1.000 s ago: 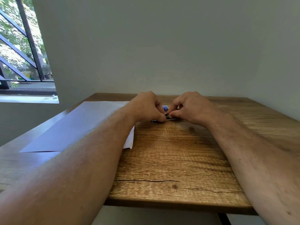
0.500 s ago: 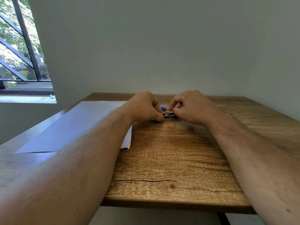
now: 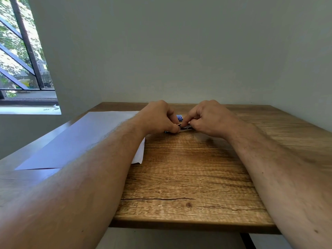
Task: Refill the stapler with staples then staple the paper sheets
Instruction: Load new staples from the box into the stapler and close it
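Both hands work the stapler (image 3: pixel 185 128) at the far-centre of the wooden table (image 3: pixel 188 177); left hand (image 3: pixel 158 119) grips its left end w/ curled fingers; right hand (image 3: pixel 210 119) pinches the right end. Small blue staple box (image 3: pixel 179 117) sits just behind; paper sheets (image 3: pixel 80 139) lie to the left, partly under the left forearm.

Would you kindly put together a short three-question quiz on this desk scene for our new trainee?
1. True or false: both hands meet at the stapler.
2. The paper sheets lie under which forearm? A) left B) right C) neither
3. Fill in: the small box just beyond the fingers is ____ in colour.

Key: 1 true: left hand and right hand both work at it. 2 A. 3 blue.
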